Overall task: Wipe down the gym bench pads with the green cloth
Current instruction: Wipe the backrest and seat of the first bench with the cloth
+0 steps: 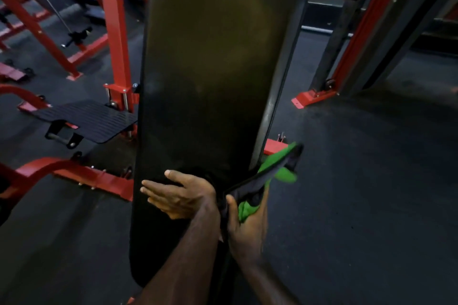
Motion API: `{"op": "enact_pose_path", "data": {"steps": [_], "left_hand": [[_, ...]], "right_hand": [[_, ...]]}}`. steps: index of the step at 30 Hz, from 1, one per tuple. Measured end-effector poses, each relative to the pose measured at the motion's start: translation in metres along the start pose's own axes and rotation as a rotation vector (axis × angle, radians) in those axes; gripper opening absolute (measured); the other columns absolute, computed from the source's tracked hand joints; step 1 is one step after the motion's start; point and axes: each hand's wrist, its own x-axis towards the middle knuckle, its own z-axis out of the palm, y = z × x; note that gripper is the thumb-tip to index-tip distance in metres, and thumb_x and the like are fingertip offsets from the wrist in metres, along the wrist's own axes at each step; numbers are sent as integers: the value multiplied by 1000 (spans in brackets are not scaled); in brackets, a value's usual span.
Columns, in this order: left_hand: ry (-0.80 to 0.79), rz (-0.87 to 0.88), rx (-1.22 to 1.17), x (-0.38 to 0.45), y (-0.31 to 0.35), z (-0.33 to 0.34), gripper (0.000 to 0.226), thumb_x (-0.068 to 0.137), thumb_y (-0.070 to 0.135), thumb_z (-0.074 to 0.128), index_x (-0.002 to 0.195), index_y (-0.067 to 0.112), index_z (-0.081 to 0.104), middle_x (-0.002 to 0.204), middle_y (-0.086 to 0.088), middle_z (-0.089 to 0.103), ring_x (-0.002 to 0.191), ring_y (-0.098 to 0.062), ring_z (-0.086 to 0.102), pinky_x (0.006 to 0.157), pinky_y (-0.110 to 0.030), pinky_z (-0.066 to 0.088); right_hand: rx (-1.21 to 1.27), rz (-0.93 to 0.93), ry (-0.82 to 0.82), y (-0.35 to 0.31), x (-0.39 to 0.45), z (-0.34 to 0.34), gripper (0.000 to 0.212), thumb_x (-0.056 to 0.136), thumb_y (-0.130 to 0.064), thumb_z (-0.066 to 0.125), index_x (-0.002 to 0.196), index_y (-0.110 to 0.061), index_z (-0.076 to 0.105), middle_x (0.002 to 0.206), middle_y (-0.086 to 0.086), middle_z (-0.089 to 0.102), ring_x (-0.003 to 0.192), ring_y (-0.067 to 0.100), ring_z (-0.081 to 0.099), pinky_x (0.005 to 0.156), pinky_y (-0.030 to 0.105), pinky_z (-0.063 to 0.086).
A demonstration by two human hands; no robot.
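Observation:
A long black bench pad (213,77) runs down the middle of the head view, its near end low in the frame. My left hand (178,195) rests flat on the pad's lower part, fingers straight and pointing left. Just off the pad's right edge, my right hand (247,228) grips the green cloth (278,160). The cloth shows a dark side and a green side, and it sticks up and to the right from my fist, off the pad. It looks blurred.
Red machine frames (116,32) and a black ribbed footplate (86,116) stand to the left of the pad. A red and grey upright (357,52) with a red foot (309,98) rises at the right. Dark rubber floor (371,193) lies to the right.

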Motion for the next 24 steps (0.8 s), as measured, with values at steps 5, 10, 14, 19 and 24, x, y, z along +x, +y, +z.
{"op": "enact_pose_path", "data": {"steps": [5,10,14,19,24], "left_hand": [[22,18,19,1,0,3,75,97,54,29,161,17,33,168,-4,31,156,-28,25,123,-39,15],[17,18,27,2,-3,2,76,96,57,27,162,18,32,168,-3,30,155,-28,25,123,-41,16],[3,-6,15,1,-4,3,71,99,53,32,163,22,28,170,0,26,157,-25,21,124,-44,15],[-8,-1,22,1,-5,1,71,100,55,29,164,25,25,171,2,23,157,-22,19,125,-46,15],[-5,26,1,-2,-2,-1,72,100,56,29,161,18,33,168,-4,32,154,-29,27,123,-43,20]], "right_hand": [[31,-153,190,-38,54,5,87,95,-45,63,158,2,26,160,4,29,155,10,24,122,14,18],[-58,-195,121,-21,20,2,86,95,-49,61,159,-11,19,159,16,36,153,11,24,119,8,15],[-17,-226,101,-27,43,-3,86,97,-48,60,159,-2,24,158,12,32,149,24,30,120,12,18],[-131,-387,219,-76,90,1,80,101,-25,67,160,6,22,167,21,21,157,21,16,126,23,16],[-404,-703,-4,-35,66,-9,59,90,-27,54,147,-18,45,147,21,43,146,32,37,117,54,38]]}}
